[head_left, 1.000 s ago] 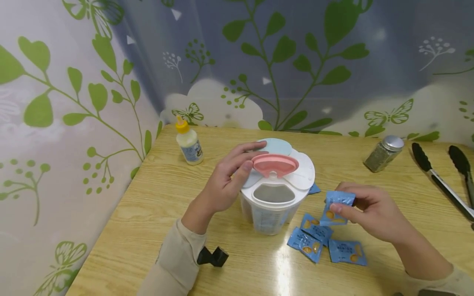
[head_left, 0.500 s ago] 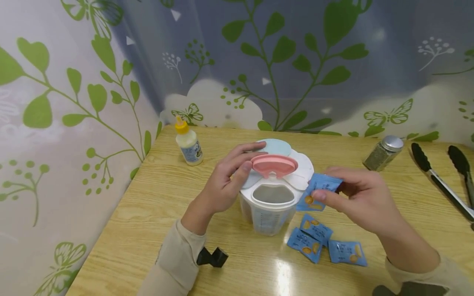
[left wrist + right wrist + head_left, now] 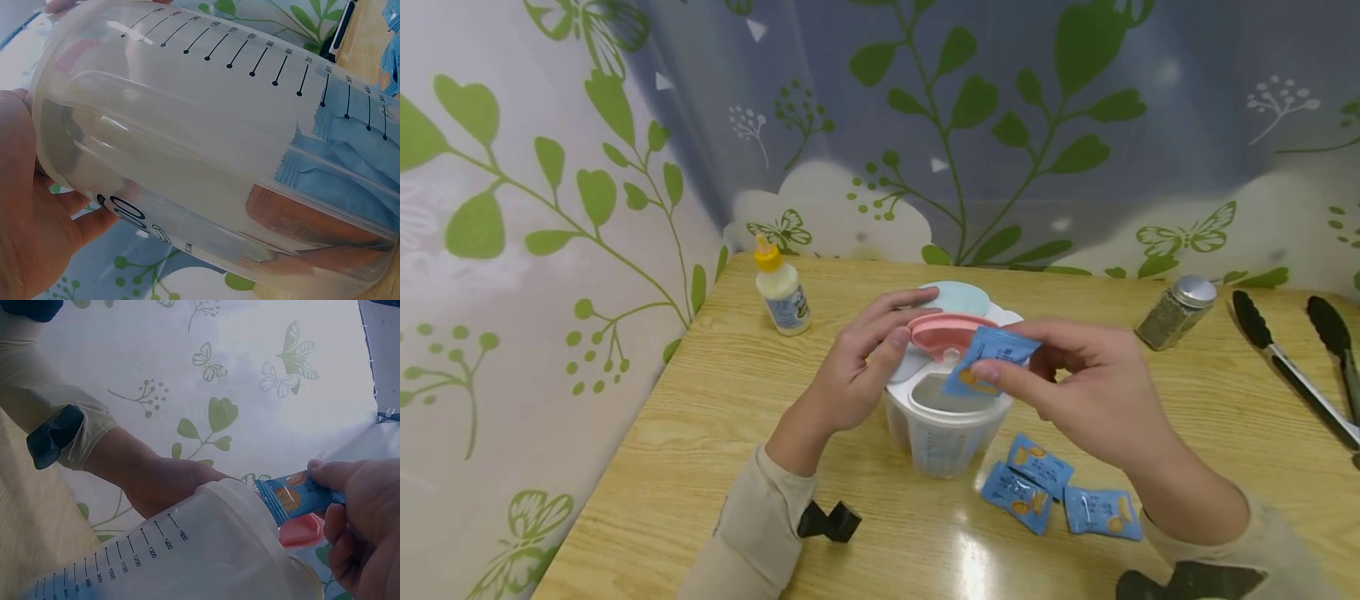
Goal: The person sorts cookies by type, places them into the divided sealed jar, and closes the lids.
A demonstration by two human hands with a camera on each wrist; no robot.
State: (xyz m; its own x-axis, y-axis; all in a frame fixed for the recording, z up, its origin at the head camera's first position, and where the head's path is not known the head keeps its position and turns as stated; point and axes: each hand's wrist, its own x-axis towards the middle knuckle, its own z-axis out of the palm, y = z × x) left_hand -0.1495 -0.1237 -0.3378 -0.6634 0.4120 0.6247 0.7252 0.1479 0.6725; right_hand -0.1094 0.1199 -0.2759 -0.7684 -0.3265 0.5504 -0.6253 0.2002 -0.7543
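Note:
My right hand [image 3: 1097,387] pinches a small blue snack packet [image 3: 996,346] between thumb and fingers, over the uncovered opening [image 3: 931,393] of a clear plastic storage container [image 3: 951,446]. In the right wrist view the packet [image 3: 287,499] overlaps the container's rim. The container's pink flap [image 3: 934,333] stands raised. My left hand [image 3: 853,367] holds the container at its top left, two fingers reaching over the white lid, the thumb beside the pink flap. Through the wall, the left wrist view shows blue packets [image 3: 350,165] and brown-orange packets [image 3: 306,215] at the bottom.
Several blue packets [image 3: 1033,483] lie on the wooden table right of the container. A glue bottle [image 3: 784,292] with a yellow cap stands at the back left. A seasoning jar [image 3: 1177,312] and black-tipped tongs [image 3: 1288,367] lie at the right. Patterned fabric [image 3: 1000,150] rises behind the table.
My right hand has carried the packet leftward and up, from above the loose packets to over the container's opening. The left hand and the raised pink flap have stayed in place.

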